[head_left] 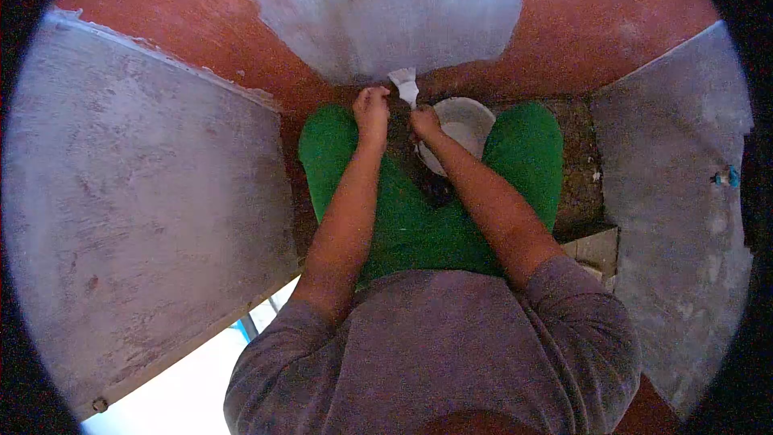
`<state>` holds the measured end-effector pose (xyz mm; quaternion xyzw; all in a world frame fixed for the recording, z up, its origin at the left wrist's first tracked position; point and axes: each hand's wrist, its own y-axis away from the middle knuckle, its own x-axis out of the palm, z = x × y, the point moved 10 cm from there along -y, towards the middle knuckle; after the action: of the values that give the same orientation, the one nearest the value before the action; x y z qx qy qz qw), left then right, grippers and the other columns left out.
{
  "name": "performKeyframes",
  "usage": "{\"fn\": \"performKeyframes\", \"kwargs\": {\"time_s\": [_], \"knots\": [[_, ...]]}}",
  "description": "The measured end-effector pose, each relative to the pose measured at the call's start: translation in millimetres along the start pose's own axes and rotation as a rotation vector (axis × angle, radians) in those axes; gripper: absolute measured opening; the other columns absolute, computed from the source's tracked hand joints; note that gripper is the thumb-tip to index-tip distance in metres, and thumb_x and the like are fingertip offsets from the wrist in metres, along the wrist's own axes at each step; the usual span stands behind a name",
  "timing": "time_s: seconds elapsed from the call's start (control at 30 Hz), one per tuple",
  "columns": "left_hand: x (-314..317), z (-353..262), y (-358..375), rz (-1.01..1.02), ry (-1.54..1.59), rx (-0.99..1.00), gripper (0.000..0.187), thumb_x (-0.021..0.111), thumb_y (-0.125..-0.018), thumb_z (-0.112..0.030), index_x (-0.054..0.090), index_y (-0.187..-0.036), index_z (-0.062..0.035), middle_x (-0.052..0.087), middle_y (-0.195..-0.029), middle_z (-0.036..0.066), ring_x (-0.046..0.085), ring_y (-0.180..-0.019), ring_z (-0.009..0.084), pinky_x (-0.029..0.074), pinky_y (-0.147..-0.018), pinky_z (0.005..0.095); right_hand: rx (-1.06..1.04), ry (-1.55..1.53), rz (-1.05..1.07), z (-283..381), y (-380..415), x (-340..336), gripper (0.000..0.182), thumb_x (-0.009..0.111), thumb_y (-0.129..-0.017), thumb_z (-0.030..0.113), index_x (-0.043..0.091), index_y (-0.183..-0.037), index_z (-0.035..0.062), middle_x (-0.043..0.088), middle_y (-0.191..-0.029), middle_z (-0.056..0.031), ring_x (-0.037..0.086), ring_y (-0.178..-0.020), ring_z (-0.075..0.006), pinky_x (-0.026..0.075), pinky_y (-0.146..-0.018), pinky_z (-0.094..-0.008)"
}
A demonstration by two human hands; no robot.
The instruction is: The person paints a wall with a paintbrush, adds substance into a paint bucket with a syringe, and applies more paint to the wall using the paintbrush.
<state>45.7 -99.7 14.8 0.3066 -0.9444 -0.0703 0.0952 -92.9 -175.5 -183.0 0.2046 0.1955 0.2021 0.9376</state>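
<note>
My right hand (425, 122) is wrapped round the handle of a paintbrush (407, 86). The brush points up towards the wall, and its head is white, just below the painted patch. Left of the brush is my left hand (371, 113), fingers curled in and apart from the brush; whether anything sits between them I cannot make out. A round whitish bucket (485, 118) stands between my knees, partly hidden behind my right hand and forearm. The red wall (596, 36) ahead carries a broad whitish painted patch (419, 24).
Close on both sides are a whitish left wall (153, 193) and a whitish right wall (668, 129). A blue tap (727, 177) juts from the right. Bright light enters through an opening (185, 379) at lower left. A pale block-like ledge (597, 248) lies right of my hip.
</note>
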Motion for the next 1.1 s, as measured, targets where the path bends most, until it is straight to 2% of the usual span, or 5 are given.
{"fn": "performKeyframes", "kwargs": {"time_s": [0.2, 0.3, 0.5, 0.8, 1.1], "knots": [[10.6, 11.6, 9.6, 0.098, -0.096, -0.054, 0.012, 0.057, -0.083, -0.015, 0.06, -0.086, -0.0036, 0.054, -0.064, 0.002, 0.049, -0.053, 0.0107, 0.038, -0.048, 0.0265, 0.162, -0.5, 0.244, 31.0, 47.7, 26.2, 0.02, 0.046, -0.086, 0.019, 0.059, -0.087, 0.0041, 0.062, -0.07, -0.0126, 0.057, -0.047, -0.0252, 0.047, -0.04, -0.0377], [-20.1, -58.6, 18.5, -0.198, -0.295, 0.637, 0.01, 0.058, -0.083, -0.013, 0.059, -0.088, -0.0037, 0.054, -0.066, 0.003, 0.049, -0.055, 0.0108, 0.039, -0.049, 0.0286, 0.13, -0.526, 0.259, 69.0, 85.3, 33.5, 0.018, 0.046, -0.089, 0.018, 0.058, -0.093, 0.0057, 0.063, -0.072, -0.0093, 0.058, -0.053, -0.021, 0.044, -0.039, -0.0346], [-82.3, -31.1, 11.4, -0.449, 0.672, 0.033, 0.012, 0.052, -0.083, -0.018, 0.053, -0.08, -0.0066, 0.038, -0.06, -0.001, 0.036, -0.05, 0.0122, 0.031, -0.048, 0.0295, 0.043, -0.519, 0.436, 142.5, 162.7, 27.7, 0.02, 0.051, -0.093, 0.025, 0.056, -0.1, 0.007, 0.063, -0.073, -0.0051, 0.056, -0.057, -0.0141, 0.043, -0.045, -0.0299], [-86.3, -43.7, 29.5, -0.298, 0.781, -0.057, 0.018, 0.052, -0.081, -0.024, 0.043, -0.074, -0.0103, 0.03, -0.058, -0.001, 0.028, -0.047, 0.0134, 0.026, -0.047, 0.0288, -0.809, -0.304, 0.112, 276.5, 196.3, -13.7, 0.027, 0.054, -0.095, 0.024, 0.055, -0.11, 0.0017, 0.062, -0.074, -0.0019, 0.055, -0.069, -0.0078, 0.042, -0.063, -0.0244], [-89.7, -30.7, 27.7, -0.262, 0.742, -0.118, 0.018, 0.052, -0.082, -0.028, 0.048, -0.081, -0.0102, 0.032, -0.059, -0.001, 0.032, -0.051, 0.0133, 0.028, -0.049, 0.0294, -0.176, -0.393, 0.155, 197.6, 150.6, 15.2, 0.02, 0.051, -0.094, 0.028, 0.057, -0.098, 0.0091, 0.056, -0.066, -0.0013, 0.05, -0.058, -0.0126, 0.039, -0.046, -0.0301]]}}
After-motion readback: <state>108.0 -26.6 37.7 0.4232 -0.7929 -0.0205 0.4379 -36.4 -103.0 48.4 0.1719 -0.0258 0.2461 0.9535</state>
